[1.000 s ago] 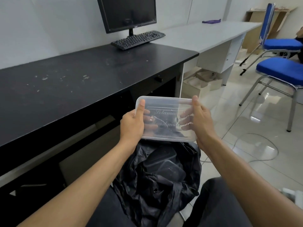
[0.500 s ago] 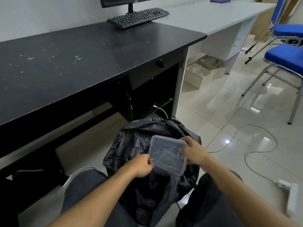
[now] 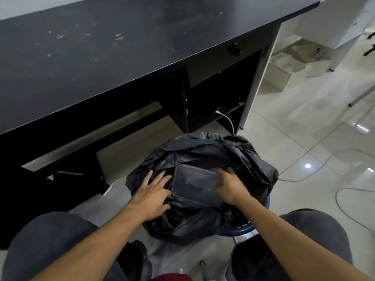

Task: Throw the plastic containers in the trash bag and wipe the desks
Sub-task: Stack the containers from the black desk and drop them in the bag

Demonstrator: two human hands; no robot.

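Clear plastic container (image 3: 194, 184) at the trash bag (image 3: 203, 147) mouth.
Grip open, the left hand (image 3: 151, 194) rests on the bag; the right hand (image 3: 229, 185) grips the container's right end.

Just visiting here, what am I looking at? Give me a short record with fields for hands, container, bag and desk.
left hand: fingers spread, resting on the trash bag
right hand: grips the right end of the plastic container
plastic container: clear, lying at the bag's mouth
trash bag: black, crumpled, between the person's knees
black desk: pale specks on top
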